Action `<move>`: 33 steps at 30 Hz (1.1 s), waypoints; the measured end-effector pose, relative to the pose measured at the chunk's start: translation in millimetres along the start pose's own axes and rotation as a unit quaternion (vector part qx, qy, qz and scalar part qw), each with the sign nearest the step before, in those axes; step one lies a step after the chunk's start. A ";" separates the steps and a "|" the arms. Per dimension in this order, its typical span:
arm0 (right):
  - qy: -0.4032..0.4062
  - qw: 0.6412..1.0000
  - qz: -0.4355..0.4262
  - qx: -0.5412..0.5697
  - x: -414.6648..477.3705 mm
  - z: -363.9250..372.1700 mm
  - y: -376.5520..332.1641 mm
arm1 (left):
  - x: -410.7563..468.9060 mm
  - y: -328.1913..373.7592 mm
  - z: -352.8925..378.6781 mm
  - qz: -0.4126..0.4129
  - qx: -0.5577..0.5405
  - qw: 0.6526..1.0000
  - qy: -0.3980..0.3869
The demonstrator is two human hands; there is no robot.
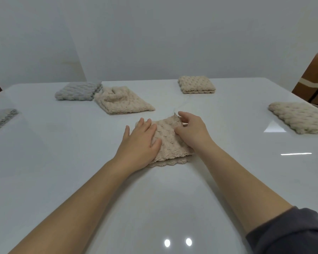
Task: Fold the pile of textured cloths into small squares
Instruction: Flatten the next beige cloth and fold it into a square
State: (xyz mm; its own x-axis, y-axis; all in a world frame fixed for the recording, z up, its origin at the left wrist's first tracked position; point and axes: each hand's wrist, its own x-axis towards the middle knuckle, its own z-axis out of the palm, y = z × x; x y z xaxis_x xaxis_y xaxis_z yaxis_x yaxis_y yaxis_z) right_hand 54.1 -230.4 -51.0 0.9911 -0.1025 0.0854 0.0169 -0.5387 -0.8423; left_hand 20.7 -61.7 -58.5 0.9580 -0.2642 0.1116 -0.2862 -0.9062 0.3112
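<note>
**Six bumpy cloths, spread apart**

The middle cloth [170, 142], beige, lies folded near the centre of the table [228, 171], its far corner lifted. Behind it to the left, a loosely folded beige cloth [123, 100] lies right against a folded grey cloth [79, 90]. A neat beige square [196, 84] sits by the far edge. A flat beige cloth [299, 116] lies at the right edge, and a second grey cloth [0, 119] at the left edge.

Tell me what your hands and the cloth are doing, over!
Left hand flat on beige cloth. Right hand curled round its far corner. Cloth folded, layers show at near edge. Other cloths lie apart, none in the way.
</note>
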 end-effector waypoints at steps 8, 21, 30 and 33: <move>-0.034 0.947 -0.104 -0.303 -13.8 6.1 -5.9 | 20.4 -12.6 -15.1 -0.037 -0.090 0.994 0.053; -0.034 0.929 -0.128 -0.346 -17.1 0.6 -9.8 | -13.6 -49.4 -32.5 -0.093 -0.333 0.937 0.039; -0.142 0.912 -0.111 -0.370 -24.7 24.0 -1.5 | -30.6 -37.9 -40.6 -0.163 -0.421 0.883 -0.133; -0.141 0.911 -0.112 -0.372 -25.6 24.4 0.0 | -28.3 -37.5 -43.5 -0.163 -0.408 0.886 -0.150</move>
State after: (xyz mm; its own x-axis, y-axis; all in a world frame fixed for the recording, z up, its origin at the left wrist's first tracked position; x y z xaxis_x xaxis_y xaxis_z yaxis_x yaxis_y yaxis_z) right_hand 31.9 -207.4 -66.1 0.9703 0.2414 -0.0177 0.2319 -0.9480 -0.2178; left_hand 3.5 -5.9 -32.3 0.9191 -0.2193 -0.3275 0.2052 -0.4432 0.8726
